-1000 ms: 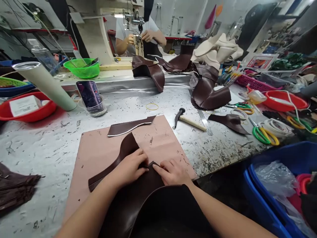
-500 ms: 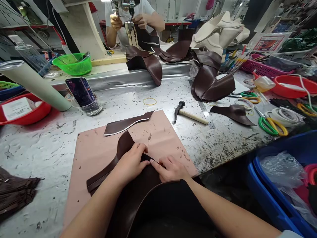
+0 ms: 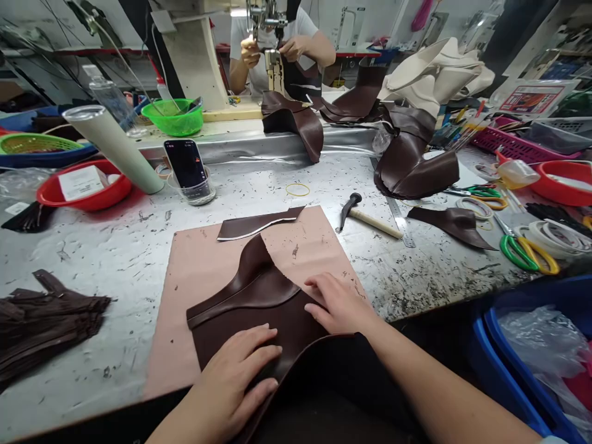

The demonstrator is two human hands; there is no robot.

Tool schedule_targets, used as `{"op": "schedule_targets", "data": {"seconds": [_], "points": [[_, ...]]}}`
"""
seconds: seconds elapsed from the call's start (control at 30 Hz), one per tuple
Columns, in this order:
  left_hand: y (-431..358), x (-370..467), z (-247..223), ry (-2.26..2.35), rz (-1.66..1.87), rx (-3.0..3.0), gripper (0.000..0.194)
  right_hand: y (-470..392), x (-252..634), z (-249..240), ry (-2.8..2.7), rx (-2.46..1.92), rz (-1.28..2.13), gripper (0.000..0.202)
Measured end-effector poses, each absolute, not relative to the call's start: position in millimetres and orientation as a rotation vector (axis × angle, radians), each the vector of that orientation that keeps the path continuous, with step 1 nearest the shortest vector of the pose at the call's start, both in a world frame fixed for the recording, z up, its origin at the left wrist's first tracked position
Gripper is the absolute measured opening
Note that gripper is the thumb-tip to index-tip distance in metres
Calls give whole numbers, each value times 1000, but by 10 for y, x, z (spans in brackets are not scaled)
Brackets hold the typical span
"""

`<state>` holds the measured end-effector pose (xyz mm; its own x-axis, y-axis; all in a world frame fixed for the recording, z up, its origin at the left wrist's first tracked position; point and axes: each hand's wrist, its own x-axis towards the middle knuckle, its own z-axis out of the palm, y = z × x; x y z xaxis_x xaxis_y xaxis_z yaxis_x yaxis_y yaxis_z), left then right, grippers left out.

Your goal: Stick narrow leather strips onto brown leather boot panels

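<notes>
A large dark brown leather piece (image 3: 259, 287) lies on the pink board (image 3: 185, 259) and runs down toward my body, where its edge curls up and shows a black underside. My left hand (image 3: 245, 370) rests on its lower part with the fingers spread. On the right edge of the leather is my right hand (image 3: 340, 302), its thumb and fingers apart. A smaller brown strip (image 3: 259, 224) with a white edge lies across the top of the board. Right of the board is a hammer (image 3: 370, 219).
A metal ruler (image 3: 400, 222), scissors (image 3: 530, 253) and stacked brown leather (image 3: 411, 163) are at the right. A phone (image 3: 185, 163) stands in a clear cup. Brown strips (image 3: 50, 327) lie left. Across the table, a person's hands work at a sewing machine (image 3: 272, 61).
My left hand has moved down and toward me, off the leather's upper seam, and spread open. My right hand has separated from it. The leather lies flatter, and the view has shifted left.
</notes>
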<state>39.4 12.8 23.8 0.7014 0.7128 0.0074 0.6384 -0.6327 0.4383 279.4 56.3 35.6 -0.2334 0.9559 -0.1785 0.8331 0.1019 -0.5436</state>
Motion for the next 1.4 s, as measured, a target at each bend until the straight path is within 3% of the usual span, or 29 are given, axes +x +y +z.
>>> {"op": "schedule_targets", "data": {"seconds": [0.3, 0.43, 0.5, 0.6, 0.73, 0.83, 0.97, 1.4], "points": [[34, 540, 379, 737, 107, 2288, 36, 315, 3022, 356, -2106, -1860, 1071, 11], [65, 551, 344, 734, 220, 2277, 35, 198, 3317, 524, -2323, -1973, 1244, 14], [213, 478, 326, 887, 356, 2229, 31, 257, 3397, 682, -2490, -2053, 1143, 12], [679, 288, 330, 1450, 606, 1911, 24, 592, 3260, 921, -2649, -2134, 661, 13], [1471, 59, 336, 1924, 721, 1472, 34, 1261, 2647, 950, -2630, -1684, 498, 12], [1871, 22, 301, 1931, 645, 1280, 30, 1662, 2167, 718, -2637, -1346, 460, 2], [2032, 100, 278, 1834, 554, 1188, 21, 1952, 1814, 356, -2632, -1154, 386, 12], [1926, 210, 401, 1654, 744, 937, 23, 2212, 1684, 71, -2753, -992, 82, 13]]}}
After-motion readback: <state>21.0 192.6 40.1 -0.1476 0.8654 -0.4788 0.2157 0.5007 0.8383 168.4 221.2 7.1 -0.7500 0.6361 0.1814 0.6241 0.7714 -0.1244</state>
